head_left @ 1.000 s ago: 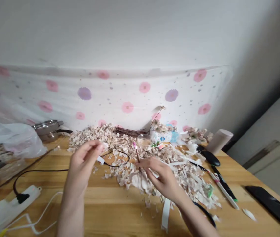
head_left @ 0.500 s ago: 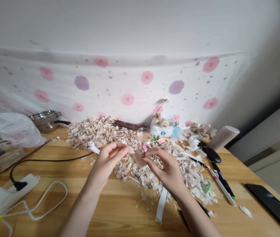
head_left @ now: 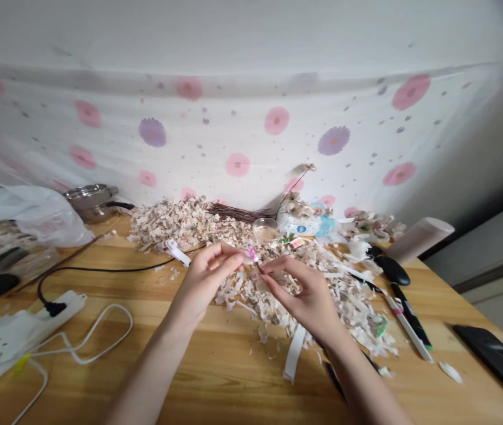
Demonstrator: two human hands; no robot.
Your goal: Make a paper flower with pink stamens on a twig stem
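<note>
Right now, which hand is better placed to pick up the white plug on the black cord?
Left, probably. The left hand is the nearer, with the white plug just beyond its fingers; the right hand lies farther off, beyond the pink-tipped stem.

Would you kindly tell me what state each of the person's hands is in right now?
Left hand: fingers curled beside the pink-tipped stem; whether it holds anything cannot be told.
Right hand: closed, pinching the stem.
</note>
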